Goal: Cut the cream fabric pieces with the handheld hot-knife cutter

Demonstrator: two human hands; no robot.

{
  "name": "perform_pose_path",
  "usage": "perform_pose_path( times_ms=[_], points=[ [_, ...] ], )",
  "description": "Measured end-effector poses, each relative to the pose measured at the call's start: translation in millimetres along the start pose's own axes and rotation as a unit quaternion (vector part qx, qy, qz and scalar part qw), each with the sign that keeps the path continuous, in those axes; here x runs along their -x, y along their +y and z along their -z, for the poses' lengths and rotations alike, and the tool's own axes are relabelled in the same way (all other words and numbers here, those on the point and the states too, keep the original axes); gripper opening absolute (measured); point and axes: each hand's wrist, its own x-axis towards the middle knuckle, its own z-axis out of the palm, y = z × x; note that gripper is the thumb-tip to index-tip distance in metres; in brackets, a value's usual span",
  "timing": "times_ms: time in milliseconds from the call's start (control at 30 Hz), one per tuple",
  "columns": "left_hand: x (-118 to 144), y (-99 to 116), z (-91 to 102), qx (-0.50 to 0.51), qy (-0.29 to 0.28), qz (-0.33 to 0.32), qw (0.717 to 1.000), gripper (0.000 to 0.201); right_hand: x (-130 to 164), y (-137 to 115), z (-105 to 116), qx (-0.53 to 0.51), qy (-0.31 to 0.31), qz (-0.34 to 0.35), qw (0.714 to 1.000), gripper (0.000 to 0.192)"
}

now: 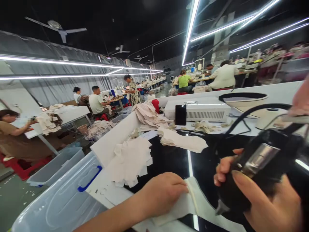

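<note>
My left hand (161, 192) presses flat on a cream fabric piece (193, 206) at the near edge of a glossy black worktop (173, 158). My right hand (263, 199) grips a black corded hand tool (251, 167) with a metal collar, its tip pointing down just right of the fabric. A black cable (243, 117) arcs up from the tool.
Stacks of cut cream fabric pieces (131, 161), (181, 140) lie on the worktop. A white machine (198, 109) with a black phone leaning on it stands behind. Clear plastic bins (65, 199) sit at left. Several other people work at tables in the background.
</note>
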Motion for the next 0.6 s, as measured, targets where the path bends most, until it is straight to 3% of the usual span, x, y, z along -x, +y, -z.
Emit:
perform_pose_path(
  times_ms=[167,333,600],
  points=[
    [-3.7,-5.5,3.9,0.051,0.053,0.026,0.997,0.032,3.7,-17.6,-2.7,-0.006,-0.037,0.026,0.999,0.038],
    [-17.4,-6.6,-9.7,0.06,0.078,0.02,0.995,0.035,5.5,-16.7,-4.1,-0.008,-0.054,0.033,0.998,0.038],
    [-38.5,-8.9,-26.4,-0.001,0.022,-0.04,0.999,0.03,11.3,-24.7,1.8,-0.009,-0.055,0.034,0.998,0.035]
  ],
)
